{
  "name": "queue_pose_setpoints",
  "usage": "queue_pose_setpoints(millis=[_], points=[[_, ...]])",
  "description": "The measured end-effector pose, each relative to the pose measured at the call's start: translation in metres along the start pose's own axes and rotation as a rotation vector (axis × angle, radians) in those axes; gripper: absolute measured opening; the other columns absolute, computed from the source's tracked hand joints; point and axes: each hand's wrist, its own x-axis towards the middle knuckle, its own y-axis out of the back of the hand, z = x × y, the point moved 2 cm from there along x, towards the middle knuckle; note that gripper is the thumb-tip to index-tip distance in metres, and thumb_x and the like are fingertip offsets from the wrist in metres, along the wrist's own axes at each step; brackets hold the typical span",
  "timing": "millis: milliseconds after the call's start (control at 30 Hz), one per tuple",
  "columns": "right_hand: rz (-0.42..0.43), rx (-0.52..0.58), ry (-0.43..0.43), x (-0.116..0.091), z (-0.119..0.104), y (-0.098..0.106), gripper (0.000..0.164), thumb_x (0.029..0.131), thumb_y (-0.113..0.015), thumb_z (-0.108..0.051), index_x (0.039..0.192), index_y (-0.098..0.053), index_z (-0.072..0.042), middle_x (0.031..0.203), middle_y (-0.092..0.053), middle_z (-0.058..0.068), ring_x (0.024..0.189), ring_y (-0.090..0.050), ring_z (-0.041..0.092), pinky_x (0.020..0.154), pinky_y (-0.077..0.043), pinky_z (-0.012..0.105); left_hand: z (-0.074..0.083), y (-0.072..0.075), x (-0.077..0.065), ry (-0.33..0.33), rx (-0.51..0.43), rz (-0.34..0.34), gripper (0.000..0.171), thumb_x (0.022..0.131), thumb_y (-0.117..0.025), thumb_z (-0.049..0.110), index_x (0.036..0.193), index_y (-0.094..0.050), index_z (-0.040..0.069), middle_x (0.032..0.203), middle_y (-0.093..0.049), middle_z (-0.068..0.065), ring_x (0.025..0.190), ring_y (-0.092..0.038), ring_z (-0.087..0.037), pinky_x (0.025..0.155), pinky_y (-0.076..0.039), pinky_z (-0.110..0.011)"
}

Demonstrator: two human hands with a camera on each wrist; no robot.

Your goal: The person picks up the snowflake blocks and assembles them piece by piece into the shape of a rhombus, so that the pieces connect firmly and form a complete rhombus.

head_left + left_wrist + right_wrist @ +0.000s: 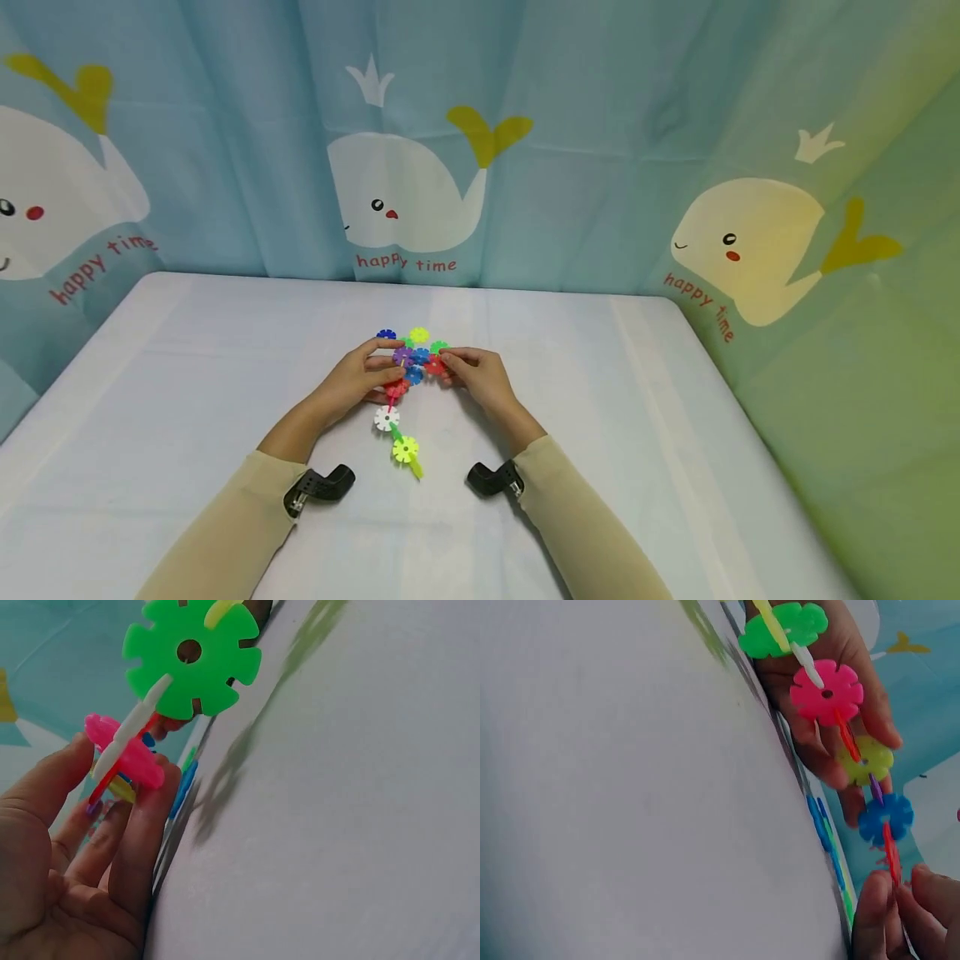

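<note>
Two hands held one chain of notched discs [397,388]. We saw the left hand [348,379], the nearer, just beyond the chain's white disc [387,418] and to its left, thumb and fingers curled round the chain; the right hand [486,382], farther off to the white disc's right, pinched a red disc [891,855] edge-on to a blue disc [886,819]. From the left fingers, the chain's long axis ran past the white disc toward us.

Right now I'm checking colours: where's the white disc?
In the head view, the white disc sits left of centre, just below the left hand, above a yellow disc.
</note>
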Motion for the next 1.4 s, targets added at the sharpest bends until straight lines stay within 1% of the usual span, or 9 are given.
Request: queue_pose_setpoints(millis=[133, 333, 467, 633, 733, 900, 1033, 1200, 1400], points=[[0.056, 0.016, 0.023, 0.003, 0.000, 0.008, 0.026, 0.097, -0.063, -0.012, 0.115, -0.070, 0.005, 0.101, -0.072, 0.019, 0.075, -0.069, 0.012, 0.072, -0.059, 0.027, 0.000, 0.003, 0.000, 0.003, -0.032, 0.006, 0.059, 0.096, -0.066, 0.023, 0.148, -0.039, 0.014, 0.142, -0.049, -0.023, 0.104, -0.064, -0.019, 0.074, -0.059, -0.034], [0.121, -0.097, 0.018, 0.013, 0.001, 0.016, 0.027, 0.094, -0.068, -0.018, 0.114, -0.072, 0.000, 0.105, -0.073, 0.014, 0.085, -0.069, 0.013, 0.078, -0.058, 0.026, -0.002, 0.003, 0.000, 0.010, -0.084, 0.015, 0.061, 0.096, -0.067, 0.024, 0.149, -0.039, 0.015, 0.141, -0.050, -0.022, 0.098, -0.065, -0.015, 0.074, -0.059, -0.033], [0.091, -0.196, -0.002, 0.022, -0.001, 0.016, 0.028, 0.093, -0.070, -0.021, 0.115, -0.073, -0.004, 0.109, -0.073, 0.012, 0.088, -0.069, 0.015, 0.084, -0.057, 0.030, -0.003, 0.002, 0.000, 0.015, -0.094, 0.037, 0.059, 0.096, -0.066, 0.024, 0.148, -0.039, 0.016, 0.141, -0.050, -0.021, 0.097, -0.064, -0.014, 0.074, -0.059, -0.032], [0.010, -0.359, 0.002, 0.033, -0.007, 0.014, 0.029, 0.090, -0.073, -0.021, 0.116, -0.074, -0.008, 0.112, -0.073, 0.009, 0.094, -0.069, 0.020, 0.086, -0.054, 0.033, -0.003, 0.002, -0.001, 0.016, -0.113, 0.047, 0.060, 0.096, -0.066, 0.024, 0.149, -0.038, 0.016, 0.140, -0.050, -0.021, 0.095, -0.064, -0.014, 0.073, -0.059, -0.031], [-0.023, -0.460, 0.022, 0.038, -0.010, 0.012, 0.030, 0.086, -0.077, -0.018, 0.114, -0.075, -0.009, 0.110, -0.073, 0.008, 0.095, -0.066, 0.020, 0.082, -0.052, 0.029, -0.003, 0.001, 0.000, 0.014, -0.129, 0.047, 0.060, 0.096, -0.066, 0.023, 0.149, -0.038, 0.015, 0.140, -0.050, -0.022, 0.093, -0.064, -0.014, 0.073, -0.059, -0.031], [-0.028, -0.598, 0.068, 0.041, -0.012, 0.009, 0.030, 0.081, -0.081, -0.013, 0.111, -0.077, -0.010, 0.098, -0.068, 0.007, 0.086, -0.057, 0.017, 0.070, -0.045, 0.023, -0.001, 0.000, 0.001, 0.017, -0.129, 0.048, 0.059, 0.097, -0.064, 0.021, 0.149, -0.037, 0.015, 0.141, -0.050, -0.022, 0.095, -0.064, -0.015, 0.073, -0.060, -0.032], [-0.012, -0.609, 0.082, 0.040, -0.011, 0.007, 0.027, 0.081, -0.081, -0.012, 0.108, -0.077, -0.010, 0.096, -0.066, 0.007, 0.083, -0.056, 0.016, 0.068, -0.044, 0.023, -0.001, 0.000, 0.002, 0.026, -0.123, 0.058, 0.057, 0.097, -0.064, 0.021, 0.147, -0.039, 0.016, 0.141, -0.050, -0.020, 0.096, -0.063, -0.016, 0.074, -0.060, -0.032], [0.025, -0.560, 0.076, 0.038, -0.008, 0.005, 0.025, 0.080, -0.081, -0.010, 0.105, -0.075, -0.009, 0.093, -0.067, 0.005, 0.082, -0.057, 0.016, 0.066, -0.046, 0.023, -0.003, 0.001, 0.002, 0.030, -0.123, 0.056, 0.057, 0.097, -0.064, 0.021, 0.148, -0.039, 0.016, 0.142, -0.049, -0.021, 0.096, -0.063, -0.015, 0.074, -0.059, -0.032], [0.056, -0.523, 0.113, 0.035, -0.006, 0.004, 0.025, 0.080, -0.082, -0.009, 0.103, -0.073, -0.008, 0.088, -0.066, 0.004, 0.079, -0.057, 0.015, 0.071, -0.048, 0.025, -0.002, 0.003, 0.001, 0.017, -0.128, 0.051, 0.058, 0.097, -0.065, 0.022, 0.148, -0.038, 0.014, 0.142, -0.048, -0.023, 0.094, -0.063, -0.014, 0.072, -0.059, -0.030]])
